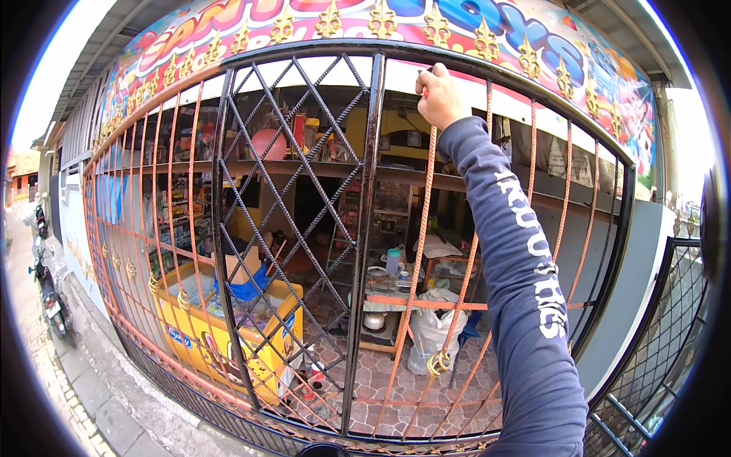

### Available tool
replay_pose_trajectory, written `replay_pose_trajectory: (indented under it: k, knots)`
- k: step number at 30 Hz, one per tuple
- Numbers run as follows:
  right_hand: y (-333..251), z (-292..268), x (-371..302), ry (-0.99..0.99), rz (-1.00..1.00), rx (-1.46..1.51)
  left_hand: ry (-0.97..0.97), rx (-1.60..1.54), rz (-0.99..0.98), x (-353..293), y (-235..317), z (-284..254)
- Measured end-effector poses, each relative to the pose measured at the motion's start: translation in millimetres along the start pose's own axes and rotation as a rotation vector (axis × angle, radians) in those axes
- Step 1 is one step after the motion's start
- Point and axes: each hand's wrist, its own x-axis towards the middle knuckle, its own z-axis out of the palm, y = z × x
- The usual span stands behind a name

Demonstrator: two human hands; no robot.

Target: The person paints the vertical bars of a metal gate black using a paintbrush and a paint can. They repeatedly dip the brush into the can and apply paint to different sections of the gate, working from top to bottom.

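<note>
The bar (422,221) nearest my hand was orange and ribbed, and it leaned a little, running down from behind my fist toward the floor (365,388). My right hand (443,97) was raised over its upper end, just below the black rail (512,81). My fingers were curled shut around something small (426,93); only a bit of red and a dark tip showed, so it may have been a brush, but my fist hid most of it, and I could not tell whether it touched the bar. My sleeve (525,335), dark blue with white lettering, slanted up across the bars to the right, which were mostly orange too. To the left of my hand stood a black post (357,305), and beyond it a black lattice (308,157) of crossed rods. Gold finials (436,27) lined the top of the rail, in front of a colourful sign (601,61). Low on the bars sat a gold ornament (438,362). Behind them, a white plastic bag (430,346) rested near a table bearing a teal bottle (394,261). Behind the lattice were a yellow freezer (221,350) and, higher up, a pink balloon (269,145). Far to the left, a motorbike (53,305) stood by the wall outside.
</note>
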Motion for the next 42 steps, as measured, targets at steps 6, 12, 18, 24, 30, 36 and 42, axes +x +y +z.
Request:
replay_pose_trajectory:
  k: [6,12,18,24,30,36,42]
  knots:
    - [-20.5,11.3,39.5,0.532,0.131,0.466,0.050,-0.059,-0.028,-0.5,8.4,-8.8]
    - [-24.4,44.7,35.9,0.407,0.692,0.583,0.042,0.007,0.004,-4.1,5.9,-16.0]
    - [-41.6,63.1,10.8,0.488,0.254,0.325,0.033,0.048,0.016,-4.9,4.7,-18.8]
    - [-54.2,76.8,6.5,0.563,0.392,0.440,0.035,0.084,0.019,-6.2,6.5,-20.2]
    - [-57.9,82.7,5.2,0.675,0.203,0.505,0.024,0.107,0.021,-7.3,6.7,-21.5]
    - [-52.6,66.1,9.7,0.549,0.580,0.443,0.019,0.138,0.022,-8.9,10.0,-22.7]
    - [-39.8,54.0,13.9,0.534,0.588,0.530,0.016,0.193,0.035,-13.2,14.3,-22.9]
